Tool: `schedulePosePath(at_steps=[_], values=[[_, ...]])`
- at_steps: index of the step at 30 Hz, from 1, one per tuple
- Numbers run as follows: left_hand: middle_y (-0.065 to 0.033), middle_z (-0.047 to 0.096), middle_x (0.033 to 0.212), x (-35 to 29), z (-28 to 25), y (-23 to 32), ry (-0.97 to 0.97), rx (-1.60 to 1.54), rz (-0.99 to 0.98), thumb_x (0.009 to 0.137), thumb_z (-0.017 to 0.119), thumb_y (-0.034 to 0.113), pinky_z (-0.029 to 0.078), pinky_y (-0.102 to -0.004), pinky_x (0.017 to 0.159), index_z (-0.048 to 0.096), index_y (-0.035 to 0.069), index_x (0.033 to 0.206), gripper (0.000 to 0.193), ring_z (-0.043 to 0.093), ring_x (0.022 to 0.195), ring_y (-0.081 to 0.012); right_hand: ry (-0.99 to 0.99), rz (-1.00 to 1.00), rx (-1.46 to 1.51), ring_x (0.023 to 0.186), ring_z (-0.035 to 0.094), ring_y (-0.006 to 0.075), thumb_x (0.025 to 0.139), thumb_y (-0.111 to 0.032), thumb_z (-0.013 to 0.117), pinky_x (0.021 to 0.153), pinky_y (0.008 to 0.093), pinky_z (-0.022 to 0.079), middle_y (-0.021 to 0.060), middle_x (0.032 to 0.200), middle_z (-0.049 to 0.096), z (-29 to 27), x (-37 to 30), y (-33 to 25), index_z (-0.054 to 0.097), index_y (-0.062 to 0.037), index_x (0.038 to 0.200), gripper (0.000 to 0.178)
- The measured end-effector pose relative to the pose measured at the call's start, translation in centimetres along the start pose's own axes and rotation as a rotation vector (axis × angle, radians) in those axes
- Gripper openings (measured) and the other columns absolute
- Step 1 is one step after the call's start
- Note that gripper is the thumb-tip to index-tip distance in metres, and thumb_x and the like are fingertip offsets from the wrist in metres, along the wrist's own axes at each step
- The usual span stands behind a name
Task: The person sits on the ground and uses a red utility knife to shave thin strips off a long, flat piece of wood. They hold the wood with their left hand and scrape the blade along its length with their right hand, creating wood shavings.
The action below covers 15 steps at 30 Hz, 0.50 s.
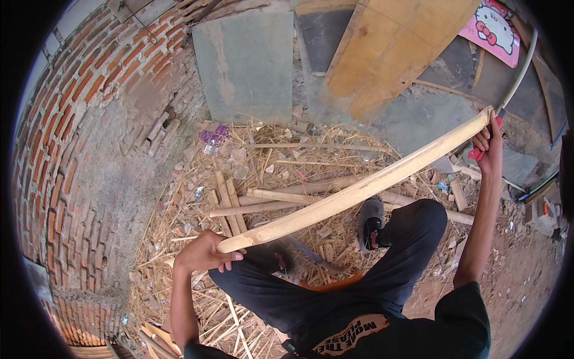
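Observation:
A long, pale split bamboo strip (pixel 359 191) spans the space in front of me, slanting up from left to right above my knees. Its near left end is gripped by my left hand (pixel 203 251), with the fingers curled under it. At the far right end my right hand (pixel 491 146) is closed around the strip, arm stretched forward. Something red (pixel 476 154) shows beside the right fingers; I cannot tell what it is. Below the strip, a grey blade-like piece (pixel 304 248) with a brown end lies between my legs, partly hidden.
Shavings and bamboo offcuts (pixel 230 200) litter the ground, with several poles (pixel 269 207) lying under the strip. A brick wall (pixel 72 197) rises on the left. Grey boards (pixel 245 72) and a tan wooden panel (pixel 388 48) lean ahead. A pale hose (pixel 520 78) hangs at the right.

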<state>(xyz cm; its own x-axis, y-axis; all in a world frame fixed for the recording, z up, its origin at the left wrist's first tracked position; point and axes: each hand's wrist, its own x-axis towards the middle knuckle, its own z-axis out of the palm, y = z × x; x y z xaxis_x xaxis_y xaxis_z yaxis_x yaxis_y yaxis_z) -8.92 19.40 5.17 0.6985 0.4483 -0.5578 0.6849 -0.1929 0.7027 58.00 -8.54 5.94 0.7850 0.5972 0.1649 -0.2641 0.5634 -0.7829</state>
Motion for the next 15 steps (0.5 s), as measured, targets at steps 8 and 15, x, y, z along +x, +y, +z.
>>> schedulePosePath(at_steps=[8, 15], values=[[-0.0016, 0.070, 0.075, -1.0, 5.8, 3.4, 0.377, 0.014, 0.154, 0.098, 0.085, 0.020, 0.049, -0.0281, 0.065, 0.079, 0.002, 0.102, 0.020, 0.061, 0.070, -0.0073, 0.217, -0.098, -0.142, 0.048, 0.032, 0.0063, 0.114, -0.047, 0.047, 0.045, 0.0249, 0.025, -0.0015, 0.075, 0.045, 1.8, -3.4, 5.5, 0.055, -0.0085, 0.123, 0.041], [0.0061, 0.048, 0.080, 0.3, 10.4, 6.3, 0.478, -0.214, 0.200, 0.105, 0.077, 0.024, 0.037, -0.0263, 0.064, 0.062, 0.003, 0.102, 0.026, 0.042, 0.071, -0.0057, -0.202, -0.043, -0.605, 0.065, 0.037, 0.0058, 0.115, -0.035, 0.053, 0.058, 0.0246, 0.031, -0.0044, 0.081, 0.047, 12.0, -15.1, 14.7, 0.063, -0.0051, 0.118, 0.032]])
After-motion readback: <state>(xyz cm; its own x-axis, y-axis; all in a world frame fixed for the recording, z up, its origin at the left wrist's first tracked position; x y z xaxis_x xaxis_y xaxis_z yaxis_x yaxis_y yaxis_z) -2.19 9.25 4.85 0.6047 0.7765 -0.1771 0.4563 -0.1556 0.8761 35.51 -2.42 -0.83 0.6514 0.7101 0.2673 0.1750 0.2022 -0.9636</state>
